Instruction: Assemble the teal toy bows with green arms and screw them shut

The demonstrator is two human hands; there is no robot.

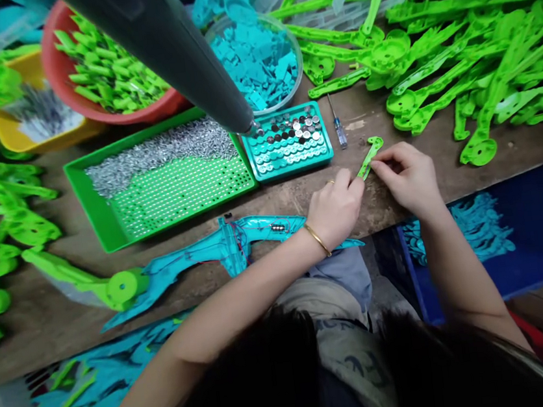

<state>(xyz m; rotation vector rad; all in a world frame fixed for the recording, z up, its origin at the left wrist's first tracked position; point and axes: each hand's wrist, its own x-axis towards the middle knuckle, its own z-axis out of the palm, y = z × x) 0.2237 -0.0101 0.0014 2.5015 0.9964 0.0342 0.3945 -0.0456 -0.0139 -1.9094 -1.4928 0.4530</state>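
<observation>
My left hand [337, 202], a bangle on its wrist, is closed around the lower end of a small lime-green plastic part [370, 155], narrow with a hooked top. Thumb and fingers of my right hand [408, 178] are pinched together at that part's right edge; anything tiny between them is hidden. Behind my left forearm lies a turquoise bow-shaped shell [188, 242] with wires and a coil spring showing inside. A small screwdriver [339, 130] with a clear blue handle rests beyond my hands.
A dark shaft [185, 50] slants down over a teal tray [294, 169] of small metal discs. Left of it sits a green tray [102, 226] of screws. Behind stand a red bowl [53, 71] and a clear tub [299, 63]. Green parts [471, 63] pile up right; a blue crate [539, 232] is below.
</observation>
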